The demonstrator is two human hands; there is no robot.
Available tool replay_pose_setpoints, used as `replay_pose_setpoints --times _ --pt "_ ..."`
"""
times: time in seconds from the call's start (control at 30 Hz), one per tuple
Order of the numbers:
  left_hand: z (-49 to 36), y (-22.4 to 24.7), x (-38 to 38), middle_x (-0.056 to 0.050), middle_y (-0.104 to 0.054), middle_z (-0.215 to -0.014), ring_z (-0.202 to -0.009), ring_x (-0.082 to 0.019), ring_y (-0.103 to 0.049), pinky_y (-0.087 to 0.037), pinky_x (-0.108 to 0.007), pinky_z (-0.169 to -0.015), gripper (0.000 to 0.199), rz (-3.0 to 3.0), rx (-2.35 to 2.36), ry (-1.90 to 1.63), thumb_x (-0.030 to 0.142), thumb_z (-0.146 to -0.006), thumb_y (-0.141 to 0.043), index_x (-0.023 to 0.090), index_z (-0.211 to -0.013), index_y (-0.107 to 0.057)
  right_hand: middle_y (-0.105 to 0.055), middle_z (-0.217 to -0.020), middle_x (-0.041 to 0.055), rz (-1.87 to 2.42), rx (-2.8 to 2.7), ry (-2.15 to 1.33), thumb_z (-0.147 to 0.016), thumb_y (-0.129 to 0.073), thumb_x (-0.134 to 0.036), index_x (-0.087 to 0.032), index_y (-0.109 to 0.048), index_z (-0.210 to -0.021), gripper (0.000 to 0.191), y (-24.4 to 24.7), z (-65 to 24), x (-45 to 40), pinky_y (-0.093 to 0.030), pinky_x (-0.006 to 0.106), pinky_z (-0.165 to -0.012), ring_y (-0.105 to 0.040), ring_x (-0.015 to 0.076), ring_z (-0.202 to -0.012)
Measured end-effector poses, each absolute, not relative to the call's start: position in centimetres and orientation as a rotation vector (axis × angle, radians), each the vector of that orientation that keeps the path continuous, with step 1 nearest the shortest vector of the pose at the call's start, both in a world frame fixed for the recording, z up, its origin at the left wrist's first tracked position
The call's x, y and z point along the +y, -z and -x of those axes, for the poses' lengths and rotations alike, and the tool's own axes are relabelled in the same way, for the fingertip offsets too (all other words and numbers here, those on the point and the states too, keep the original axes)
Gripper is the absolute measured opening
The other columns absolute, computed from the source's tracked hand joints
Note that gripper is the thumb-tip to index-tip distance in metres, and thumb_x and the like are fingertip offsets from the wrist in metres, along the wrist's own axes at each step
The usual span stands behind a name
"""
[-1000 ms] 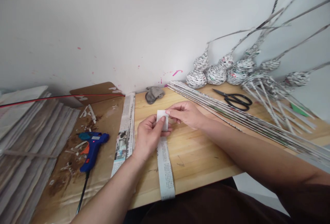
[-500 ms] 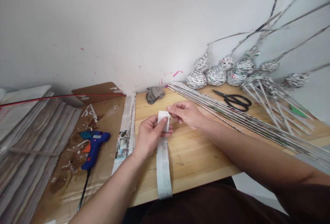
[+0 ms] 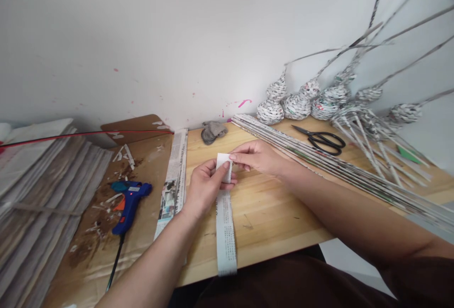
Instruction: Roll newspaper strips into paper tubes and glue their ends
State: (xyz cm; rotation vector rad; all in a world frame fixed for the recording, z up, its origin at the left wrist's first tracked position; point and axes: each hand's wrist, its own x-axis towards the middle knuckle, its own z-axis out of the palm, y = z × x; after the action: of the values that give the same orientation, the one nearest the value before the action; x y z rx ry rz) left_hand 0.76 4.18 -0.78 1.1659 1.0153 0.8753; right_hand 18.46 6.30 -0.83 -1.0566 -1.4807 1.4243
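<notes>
"What are your fingers on?"

"A paper strip (image 3: 224, 225), newsprint, right in front of me above the desk (image 3: 273, 213). My left hand (image 3: 205, 182) grips its far end, thumb on top, fingers beneath. My right hand (image 3: 256, 156) is pinched narrow on that end's 1 o'clock corner."

"Which step is this?"

"Handling the end, I'd judge: squaring it up or starting a fold. Which of the two, I can't tell."

"What does the next move call for?"

"A firm left thumb, I'd say, and a light, even turn from my right fingertips, edges kept in line. Pulling at one corner could skew it."

"Which way does it point?"

"Its long axis runs 12 to 6 o'clock, held end at 12, tail reaching the desk's near edge at 6. My fingers hide the stretch in between."

"And around you?"

"Glue gun (image 3: 132, 206) just below 9 o'clock, scissors (image 3: 325, 143) between 2 and 3. I'm touching neither."
</notes>
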Motion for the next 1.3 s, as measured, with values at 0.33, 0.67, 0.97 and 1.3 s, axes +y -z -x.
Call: replay_pose_setpoints --times 0.33,0.67,0.97,1.3 --pt "-0.9 1.3 4.1 -0.010 -0.072 -0.092 -0.066 -0.018 -0.070 -0.057 -0.027 -0.058 0.039 -1.209 1.001 -0.903 0.044 -0.078 -0.066 0.013 -0.101 -0.065 -0.054 -0.054 -0.0021 1.043 -1.233 -1.575 -0.075 -0.067 -0.033 -0.011 -0.069 -0.076 0.022 0.4 -17.6 5.7 -0.033 0.018 -0.039 -0.046 0.0063 -0.047" --pt "-1.0 1.1 4.0 -0.007 -0.069 -0.080 -0.067 -0.020 -0.070 -0.057 -0.028 -0.059 0.037 -1.238 1.036 -0.889 0.042 -0.078 -0.065 0.012 -0.101 -0.064 -0.051 -0.051 -0.0038 1.122 -1.040 -1.469 -0.067 -0.073 -0.034 -0.012 -0.066 -0.069 0.023 0.4 -16.4 5.0 -0.023 0.019 -0.035 -0.038 0.0047 -0.041" --pt "-1.2 1.3 3.8 -0.007 -0.070 -0.078 -0.065 -0.019 -0.069 -0.056 -0.025 -0.056 0.037 -1.233 1.036 -0.869 0.043 -0.078 -0.065 0.011 -0.097 -0.064 -0.045 -0.050 -0.0063 1.143 -1.000 -1.422 -0.063 -0.077 -0.042 -0.014 -0.057 -0.063 0.034 1.3 -15.9 5.0 -0.020 0.019 -0.034 -0.033 0.0039 -0.040" --pt "-0.9 1.4 4.0 -0.004 -0.068 -0.071 -0.062 -0.017 -0.069 -0.054 -0.022 -0.052 0.035 -1.134 1.006 -0.850 0.043 -0.077 -0.067 0.013 -0.093 -0.063 -0.053 -0.059 -0.0022 1.108 -1.174 -1.450 -0.076 -0.065 -0.052 -0.013 -0.065 -0.076 0.039 0.7 -17.6 5.8 -0.028 0.019 -0.037 -0.043 0.0063 -0.047"
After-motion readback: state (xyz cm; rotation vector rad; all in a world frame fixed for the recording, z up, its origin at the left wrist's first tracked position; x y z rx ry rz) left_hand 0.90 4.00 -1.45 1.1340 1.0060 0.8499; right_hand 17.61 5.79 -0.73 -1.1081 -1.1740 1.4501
